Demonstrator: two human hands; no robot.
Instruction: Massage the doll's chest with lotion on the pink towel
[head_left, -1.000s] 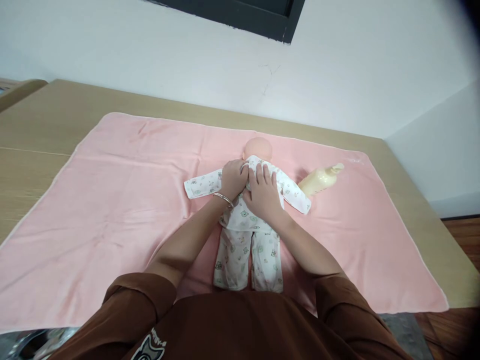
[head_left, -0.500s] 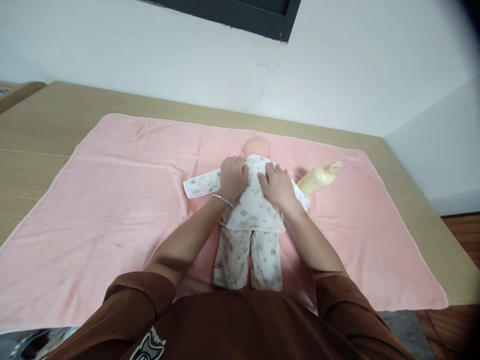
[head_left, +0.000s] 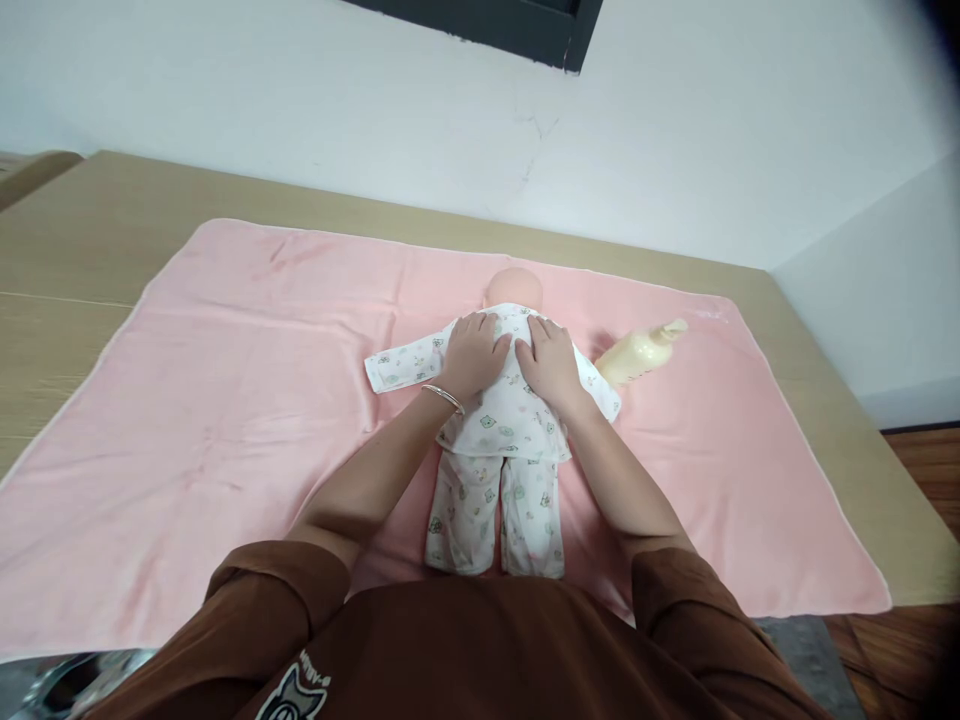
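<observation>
A baby doll [head_left: 514, 287] in white printed pyjamas [head_left: 502, 420] lies on its back on a pink blanket [head_left: 225, 380], head toward the wall. My left hand [head_left: 471, 355], with a silver bracelet at the wrist, rests flat on the doll's upper chest on the left side. My right hand [head_left: 550, 360] lies flat on the chest on the right side, fingers stretched toward the collar. Both hands press on the shirt and hold nothing. The doll's sleeves spread out to either side and its trouser legs point toward me.
A cream lotion bottle [head_left: 639, 352] lies on its side on the blanket just right of the doll's arm. The blanket covers a light wooden table [head_left: 90, 230] set against a white wall. Wooden floor shows at the lower right.
My hands moved apart from the collar, where the right lay over the middle, and now rest flat side by side on the doll's chest. The doll and bottle have not moved.
</observation>
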